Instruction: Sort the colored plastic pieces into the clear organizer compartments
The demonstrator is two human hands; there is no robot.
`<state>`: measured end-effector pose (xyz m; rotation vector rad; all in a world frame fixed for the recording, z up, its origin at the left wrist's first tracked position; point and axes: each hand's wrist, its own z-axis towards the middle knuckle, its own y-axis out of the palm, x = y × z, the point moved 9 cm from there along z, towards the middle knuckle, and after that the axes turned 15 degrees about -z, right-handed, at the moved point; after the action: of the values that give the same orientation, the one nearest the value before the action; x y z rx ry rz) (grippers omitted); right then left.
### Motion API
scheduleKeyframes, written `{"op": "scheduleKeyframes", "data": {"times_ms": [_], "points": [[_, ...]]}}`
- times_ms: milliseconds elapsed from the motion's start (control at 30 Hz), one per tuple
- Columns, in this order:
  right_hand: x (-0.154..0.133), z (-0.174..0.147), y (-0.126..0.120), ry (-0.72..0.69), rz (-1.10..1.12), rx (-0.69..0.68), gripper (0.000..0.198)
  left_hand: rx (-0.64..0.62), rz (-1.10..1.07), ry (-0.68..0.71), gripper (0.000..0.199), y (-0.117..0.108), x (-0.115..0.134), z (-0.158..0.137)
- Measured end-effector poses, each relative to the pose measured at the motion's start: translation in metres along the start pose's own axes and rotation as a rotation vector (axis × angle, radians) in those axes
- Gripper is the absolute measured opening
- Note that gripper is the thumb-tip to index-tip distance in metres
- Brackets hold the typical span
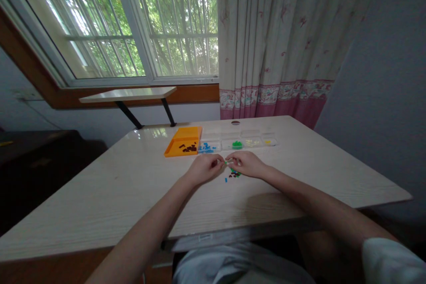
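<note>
My left hand (207,167) is closed in a pinch, thumb and fingertips together. Opposite it, my right hand (246,163) pinches too, the fingertips of both almost meeting. Between them shows a small green plastic piece (226,163), too tiny to make out in detail. Just below my right hand lies a small heap of loose pieces (234,174) in green, dark brown and blue, partly covered by the fingers. A single blue piece (226,180) rests on the table a little nearer to me.
Behind my hands stands an open orange case (171,148) with dark brown pieces. Clear lidded boxes to its right hold blue pieces (207,147), green pieces (237,144), pale pieces (252,143) and yellow pieces (268,142). A raised shelf (129,94) stands at the table's back left.
</note>
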<state>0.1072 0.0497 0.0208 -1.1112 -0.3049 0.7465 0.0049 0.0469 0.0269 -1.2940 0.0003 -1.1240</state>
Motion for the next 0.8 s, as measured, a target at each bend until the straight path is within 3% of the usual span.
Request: {"op": "scheduleKeyframes", "data": {"times_ms": [233, 567, 700, 800], "points": [[-0.003, 0.000, 0.003, -0.024, 0.063, -0.022, 0.015, 0.003, -0.011, 0.011, 0.023, 0.002, 0.002, 0.000], [-0.003, -0.001, -0.003, -0.020, 0.059, 0.059, 0.015, -0.004, -0.069, 0.004, 0.024, 0.007, -0.001, 0.001], [-0.001, -0.002, -0.016, -0.034, 0.002, 0.121, 0.015, -0.022, -0.077, -0.032, 0.024, 0.007, 0.000, 0.000], [0.010, -0.004, -0.038, 0.027, -0.056, 0.239, 0.017, -0.118, -0.080, -0.041, 0.027, 0.014, 0.002, -0.001]]}}
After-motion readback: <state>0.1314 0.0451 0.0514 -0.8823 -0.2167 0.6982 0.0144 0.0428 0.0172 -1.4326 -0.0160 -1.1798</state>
